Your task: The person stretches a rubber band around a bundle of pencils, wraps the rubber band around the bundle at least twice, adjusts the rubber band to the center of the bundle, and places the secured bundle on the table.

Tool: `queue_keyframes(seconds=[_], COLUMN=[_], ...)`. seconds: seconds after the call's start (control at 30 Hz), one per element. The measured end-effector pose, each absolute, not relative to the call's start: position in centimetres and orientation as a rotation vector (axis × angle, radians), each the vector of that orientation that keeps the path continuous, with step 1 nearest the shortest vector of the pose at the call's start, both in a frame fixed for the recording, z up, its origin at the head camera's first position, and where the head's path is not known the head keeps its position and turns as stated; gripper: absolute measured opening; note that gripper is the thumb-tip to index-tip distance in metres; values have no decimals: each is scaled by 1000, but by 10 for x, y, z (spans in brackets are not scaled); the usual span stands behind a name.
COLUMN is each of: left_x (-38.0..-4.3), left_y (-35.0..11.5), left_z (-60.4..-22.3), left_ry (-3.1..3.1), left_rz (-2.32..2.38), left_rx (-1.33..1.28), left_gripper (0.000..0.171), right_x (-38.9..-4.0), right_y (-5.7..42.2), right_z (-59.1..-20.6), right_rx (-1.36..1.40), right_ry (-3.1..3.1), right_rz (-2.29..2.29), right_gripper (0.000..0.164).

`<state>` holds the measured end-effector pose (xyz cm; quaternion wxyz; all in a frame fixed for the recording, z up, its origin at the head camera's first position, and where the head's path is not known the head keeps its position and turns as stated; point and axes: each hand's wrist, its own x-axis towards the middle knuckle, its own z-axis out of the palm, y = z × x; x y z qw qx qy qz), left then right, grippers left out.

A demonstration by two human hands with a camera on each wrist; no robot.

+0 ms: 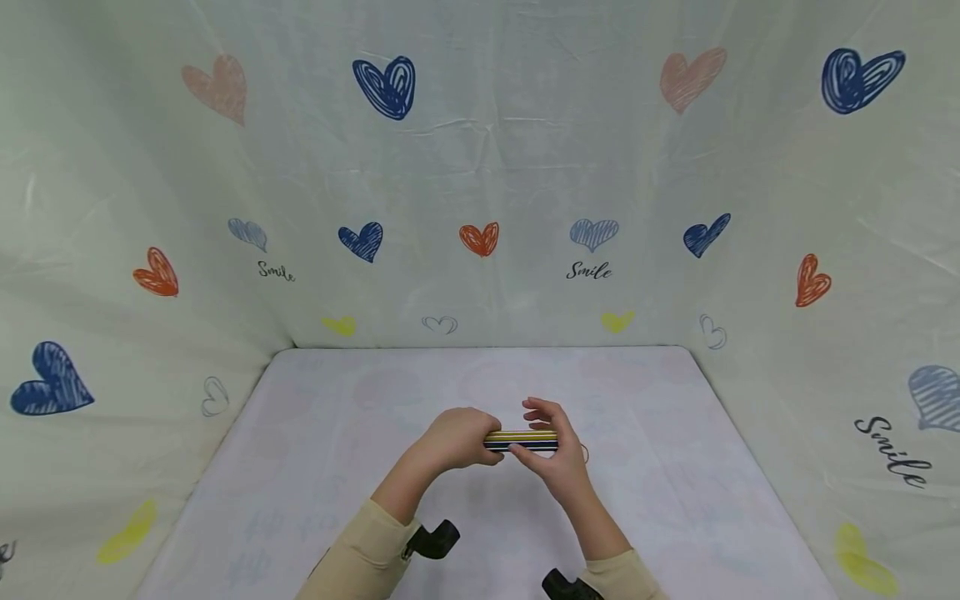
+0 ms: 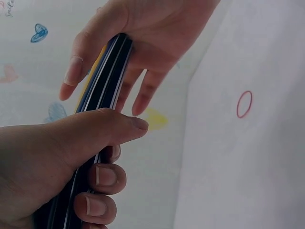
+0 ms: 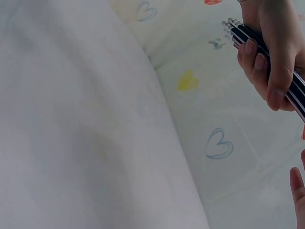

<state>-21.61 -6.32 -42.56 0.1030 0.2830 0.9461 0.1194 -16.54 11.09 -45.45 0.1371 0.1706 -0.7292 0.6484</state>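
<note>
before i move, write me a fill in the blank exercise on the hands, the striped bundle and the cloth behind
1. The left hand holds the striped bundle, which shows dark, white and ____ in the head view.
2. Beside the right hand in the head view, the small loop is ____.
3. The word printed repeatedly on the cloth is ____.

Missing words: yellow; red; Smile

There are two grips, one striped bundle, two cameras, one table.
</note>
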Motion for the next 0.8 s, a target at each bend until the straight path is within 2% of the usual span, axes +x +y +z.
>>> queue_keyframes(seconds=[0.13,0.4,0.8], left_x=[-217,-218,-221], left_y=[-64,-72,-87], left_z=[-430,-441,-454], left_ry=[2777,2749,2742], left_rz=[387,419,436], left_rx=[825,790,728], left_gripper=[17,17,16], right_x=[-169,-184,-188], right_y=[114,134,167], right_z=[-461,-496,-498], right_rx=[547,741,745], right_ry=[-2097,-2149,-2340], right_rz=[1921,1959,1770], right_gripper=[64,78,78])
